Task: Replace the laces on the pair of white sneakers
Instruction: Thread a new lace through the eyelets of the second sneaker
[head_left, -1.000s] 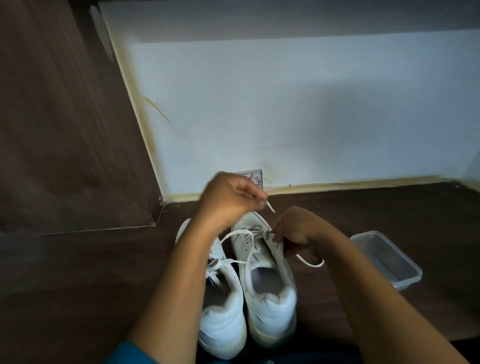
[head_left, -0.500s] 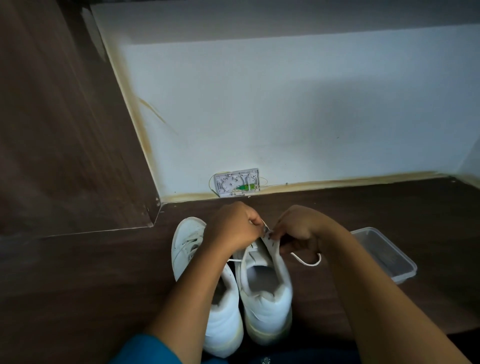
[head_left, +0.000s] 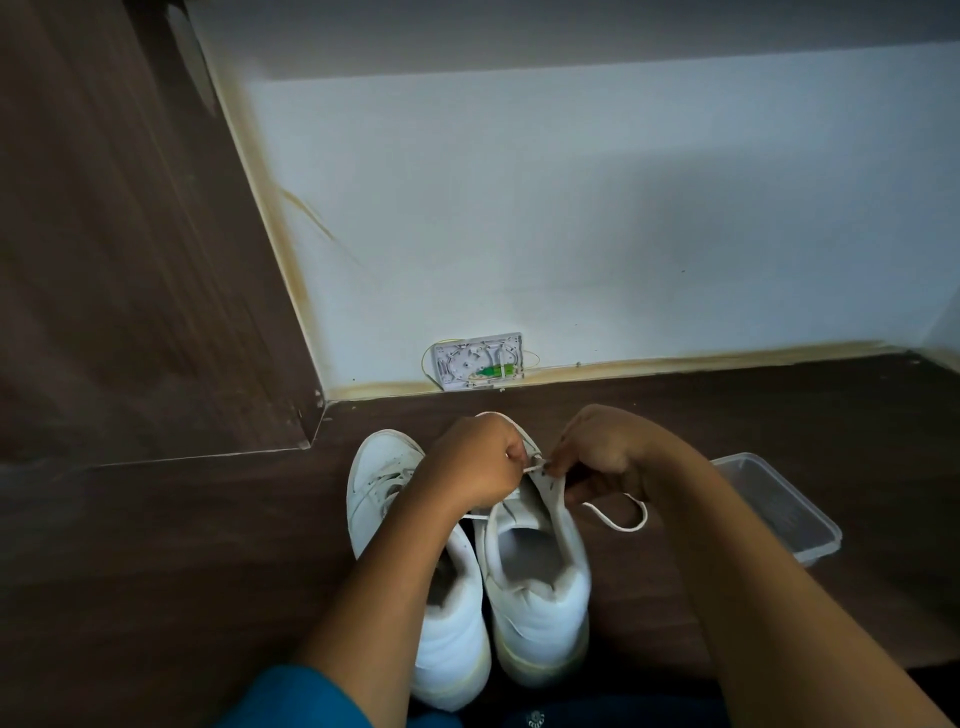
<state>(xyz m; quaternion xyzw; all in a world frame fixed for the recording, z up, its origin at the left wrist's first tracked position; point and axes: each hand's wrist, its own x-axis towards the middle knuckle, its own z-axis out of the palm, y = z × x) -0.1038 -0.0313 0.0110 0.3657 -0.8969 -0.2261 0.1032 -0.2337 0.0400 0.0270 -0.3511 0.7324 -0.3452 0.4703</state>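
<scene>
Threading step: both hands work one white lace (head_left: 535, 464) at the eyelets of the right-side sneaker (head_left: 537, 592).

The left hand (head_left: 475, 465) is clenched around one end of the lace. The right hand (head_left: 602, 452) pinches the lace at the eyelet flap, probably to steady the flap while the lace feeds through. Slack loops out on the wooden floor (head_left: 182, 545) beside the shoe. The left-side sneaker (head_left: 382, 478) stands touching it, toes toward the wall, partly covered by the left forearm. The fingertips, the eyelet in use and the forward lacing are hidden. The contents of the clear plastic container (head_left: 779, 512) are indistinct.
</scene>
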